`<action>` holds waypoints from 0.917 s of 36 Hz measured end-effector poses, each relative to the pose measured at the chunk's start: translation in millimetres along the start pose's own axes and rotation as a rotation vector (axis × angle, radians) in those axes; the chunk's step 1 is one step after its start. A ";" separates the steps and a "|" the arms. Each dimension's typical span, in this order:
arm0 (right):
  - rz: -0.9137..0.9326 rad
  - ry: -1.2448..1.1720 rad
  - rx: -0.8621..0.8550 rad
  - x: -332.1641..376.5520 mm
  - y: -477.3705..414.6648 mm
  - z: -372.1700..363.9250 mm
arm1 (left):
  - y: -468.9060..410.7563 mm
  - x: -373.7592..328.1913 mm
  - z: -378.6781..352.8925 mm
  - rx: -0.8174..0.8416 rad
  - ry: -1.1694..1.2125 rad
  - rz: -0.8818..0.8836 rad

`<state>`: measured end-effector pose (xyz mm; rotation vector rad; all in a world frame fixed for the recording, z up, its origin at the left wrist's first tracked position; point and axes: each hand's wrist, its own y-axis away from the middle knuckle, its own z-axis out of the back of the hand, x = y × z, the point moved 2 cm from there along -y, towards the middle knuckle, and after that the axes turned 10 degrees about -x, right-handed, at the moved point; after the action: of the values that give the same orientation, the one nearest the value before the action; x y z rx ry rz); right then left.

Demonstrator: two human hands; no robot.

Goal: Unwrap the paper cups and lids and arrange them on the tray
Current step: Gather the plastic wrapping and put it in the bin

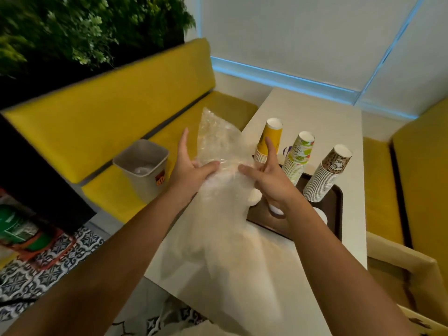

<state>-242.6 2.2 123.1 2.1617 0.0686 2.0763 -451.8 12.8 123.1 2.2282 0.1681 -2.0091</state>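
A clear plastic bag (219, 141) with a blurred whitish stack inside is held over the table's left edge. My left hand (191, 166) grips its left side, thumb on the front. My right hand (266, 180) holds the right side with its thumb on the plastic and index finger raised. On the brown tray (337, 202) stand three upside-down stacks of paper cups: yellow (268, 141), green-and-white (299, 156) and brown-patterned (332, 170). White lids (321, 215) lie on the tray; others by my right wrist are partly hidden.
The tray sits on a cream table (315, 117) between two yellow benches. A beige bin (143, 170) with crumpled plastic inside stands on the left bench seat (109, 197). Patterned floor tiles and a green object are at lower left.
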 end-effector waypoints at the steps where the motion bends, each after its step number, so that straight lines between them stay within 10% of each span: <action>1: 0.065 0.048 0.024 -1.1 1.5 1.8 | -0.6 -3.2 -0.6 0.015 0.035 0.011; 9: 0.333 0.720 0.026 24.0 2.8 -5.7 | 1.5 -40.6 -4.8 0.191 -0.088 0.203; 17: 0.006 0.337 -0.149 51.0 -10.0 -0.3 | -8.7 -69.9 5.1 0.216 -1.117 -0.153; 26: 0.131 0.051 -0.170 73.3 1.3 4.3 | 4.1 -69.0 -16.7 0.215 -0.004 0.134; 33: 0.218 0.084 -0.257 50.0 13.7 -18.2 | 11.2 -57.2 -45.8 0.221 -0.005 0.075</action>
<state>-259.4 -3.5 175.1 2.0046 -0.4194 2.1488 -410.9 10.2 184.8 2.3168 -0.1428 -2.0836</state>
